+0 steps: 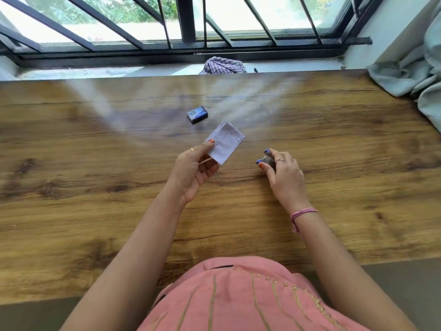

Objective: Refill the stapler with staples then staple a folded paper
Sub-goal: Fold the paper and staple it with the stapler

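Observation:
My left hand (194, 167) holds a small folded white paper (226, 143) by its lower left corner, lifted above the wooden table (95, 187). Small staple marks show near the paper's right edge. My right hand (285, 174) grips a small stapler (266, 157) with blue ends, its jaws pointing left toward the paper and a gap between the two. A small blue staple box (197, 113) lies on the table just beyond the paper.
A checked cloth (223, 65) lies on the window sill past the table's far edge. A grey curtain (410, 75) hangs over the table's right far corner. Barred windows run along the back.

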A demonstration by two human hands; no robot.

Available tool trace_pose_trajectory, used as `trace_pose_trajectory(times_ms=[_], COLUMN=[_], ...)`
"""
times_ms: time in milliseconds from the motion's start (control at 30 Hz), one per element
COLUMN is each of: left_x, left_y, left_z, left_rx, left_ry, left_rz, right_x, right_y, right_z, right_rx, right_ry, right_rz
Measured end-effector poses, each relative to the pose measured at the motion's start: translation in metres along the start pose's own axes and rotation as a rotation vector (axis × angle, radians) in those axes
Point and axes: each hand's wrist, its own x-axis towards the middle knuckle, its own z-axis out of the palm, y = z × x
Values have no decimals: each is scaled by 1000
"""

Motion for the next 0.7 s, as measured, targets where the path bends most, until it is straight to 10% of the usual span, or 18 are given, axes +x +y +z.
trace_pose_trajectory(times_ms=[433, 700], left_x=[6, 3], left_y=[-6, -6], left_z=[-7, -11], left_rx=[82, 172], left_ry=[-30, -26], left_rz=[-2, -2], right_x=[5, 12], right_y=[-3, -27], right_z=[9, -18], right_rx=[-254, 353], right_ry=[-37, 79], right_rz=[40, 45])
